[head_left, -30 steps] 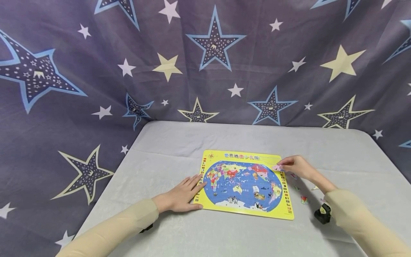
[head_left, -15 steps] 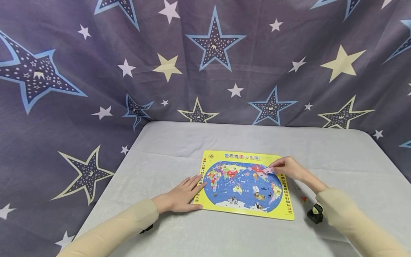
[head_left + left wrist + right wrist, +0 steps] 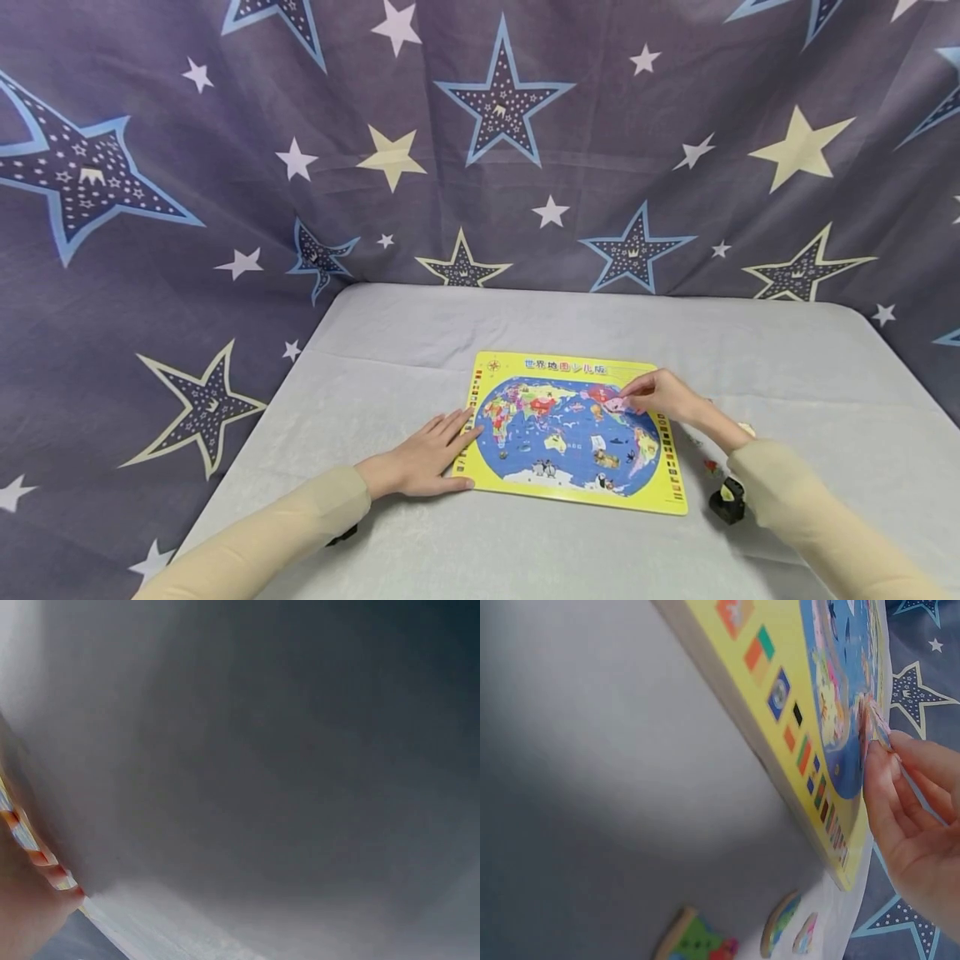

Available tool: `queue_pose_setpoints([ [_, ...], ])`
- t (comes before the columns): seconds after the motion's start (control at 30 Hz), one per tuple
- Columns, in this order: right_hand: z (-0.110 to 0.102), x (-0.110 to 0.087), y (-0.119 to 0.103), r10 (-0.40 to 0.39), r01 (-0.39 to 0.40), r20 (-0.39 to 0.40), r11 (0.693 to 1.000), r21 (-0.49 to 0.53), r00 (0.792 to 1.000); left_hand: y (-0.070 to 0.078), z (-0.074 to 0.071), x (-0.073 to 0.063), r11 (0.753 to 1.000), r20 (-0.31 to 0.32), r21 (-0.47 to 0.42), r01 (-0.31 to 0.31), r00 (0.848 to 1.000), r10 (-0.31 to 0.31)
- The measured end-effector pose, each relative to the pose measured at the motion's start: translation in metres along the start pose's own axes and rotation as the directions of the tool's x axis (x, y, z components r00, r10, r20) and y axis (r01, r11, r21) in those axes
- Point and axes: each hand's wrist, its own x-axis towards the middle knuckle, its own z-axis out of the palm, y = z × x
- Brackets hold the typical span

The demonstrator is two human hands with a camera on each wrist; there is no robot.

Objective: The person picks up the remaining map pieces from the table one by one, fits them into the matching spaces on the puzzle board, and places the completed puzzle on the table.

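The right grip [image 3: 663,394] is pinching a tilted pink piece [image 3: 879,722] at two o'clock on the map board [image 3: 487,477], the left grip [image 3: 423,456] is resting spread at nine o'clock; levelling before pressing should be helping

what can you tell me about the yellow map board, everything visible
The map board is a rounded-corner rectangle with a yellow border, an oval blue world map, a Chinese title and compass along the top, and flags down both sides. Its edge looks pale, maybe wood. It lies flat on the grey cloth. The left hand rests on its left edge; the right hand holds a pink piece at its upper right, contact unclear.
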Motion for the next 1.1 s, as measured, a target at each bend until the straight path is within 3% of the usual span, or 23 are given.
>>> queue_pose_setpoints([
  [0.73, 0.011, 0.000, 0.004, -0.019, 0.017, -0.051, 1.000, -0.025, 0.999, 0.000, 0.004, 0.001, 1.000, -0.002, 0.005, -0.005, 1.000, 0.005],
  [1.1, 0.016, 0.000, -0.003, 0.015, -0.022, -0.098, 0.997, -0.074, 0.995, -0.001, 0.002, 0.001, 1.000, 0.001, 0.008, 0.002, 1.000, -0.002],
])
